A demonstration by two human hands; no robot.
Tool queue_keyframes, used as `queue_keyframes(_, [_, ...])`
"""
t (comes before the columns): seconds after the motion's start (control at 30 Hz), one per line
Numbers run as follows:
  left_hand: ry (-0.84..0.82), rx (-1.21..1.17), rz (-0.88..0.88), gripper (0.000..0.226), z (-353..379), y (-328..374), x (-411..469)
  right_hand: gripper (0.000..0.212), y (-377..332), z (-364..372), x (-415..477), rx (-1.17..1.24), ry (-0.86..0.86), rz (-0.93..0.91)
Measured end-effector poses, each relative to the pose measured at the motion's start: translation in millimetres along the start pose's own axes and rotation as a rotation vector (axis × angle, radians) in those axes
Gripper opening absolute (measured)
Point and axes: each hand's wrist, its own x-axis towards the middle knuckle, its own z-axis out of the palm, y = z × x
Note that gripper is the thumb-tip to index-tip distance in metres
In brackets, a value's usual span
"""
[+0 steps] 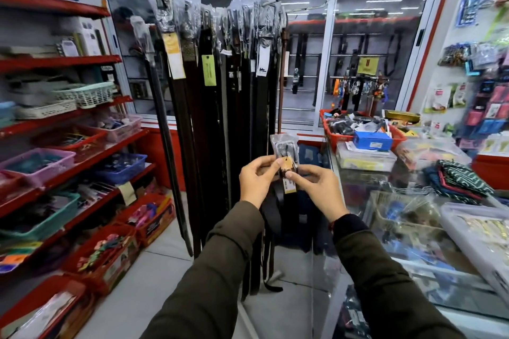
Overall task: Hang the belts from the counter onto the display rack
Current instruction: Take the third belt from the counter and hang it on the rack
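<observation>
You hold one belt [283,173] in front of you with both hands, just left of the glass counter's [358,190] left edge and in front of the display rack [220,77]. Your left hand [256,181] pinches it from the left, thumb and fingers closed on the strap just under the buckle. Your right hand [316,187] pinches it from the right, fingers closed near the paper tag [287,166]. The buckle is wrapped in a clear plastic sleeve [283,144] and stands above your fingers. The strap hangs down between your sleeves toward the floor; its lower part is dark and hard to follow.

The rack behind it is already full of dark hanging belts, their buckles in plastic at the top, some with yellow or white tags.

On the counter, at the far edge, a red basket [396,135] holds small packed goods and a blue box [371,140]; what the goods are I cannot tell. Folded cloth with green stripes [462,176] lies further to the right. At the near right edge a clear tray [468,228] is cut off by the frame.

On your left, red shelves [55,63] carry baskets: white, pink [38,162], blue [121,168] and teal. Their contents are blurred, only small colourful items.
</observation>
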Motion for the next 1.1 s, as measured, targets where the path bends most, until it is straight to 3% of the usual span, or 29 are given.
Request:
queue_keyframes(0.07, [0.023, -0.011, 0.045, 0.020, -1.4, 14.3, 6.8, 0.022, -11.6, 1.2, 7.3, 0.160, -0.094, 0.034])
queue_keyframes(0.17, [0.068, -0.071, 0.088, 0.025, -6.5, 34.4, 16.3, 0.025, -28.6, 6.5, 21.1, 0.209, -0.157, -0.013])
queue_keyframes(0.5, [-0.005, -0.232, 0.099, 0.028, -12.7, 85.4, 43.9, 0.033, -77.6, 19.2, 65.7, 0.307, -0.081, -0.132])
queue_keyframes(0.83, [-0.072, -0.287, 0.244, 0.031, 25.3, 179.5, 87.6, 0.018, -157.1, 0.7, 128.3, 0.467, 0.008, -0.262])
queue_keyframes(1.1, [0.004, -0.330, 0.280, 0.032, 52.5, 224.5, 110.9, 0.038, -201.1, -15.7, 161.9, 0.454, 0.020, -0.286])
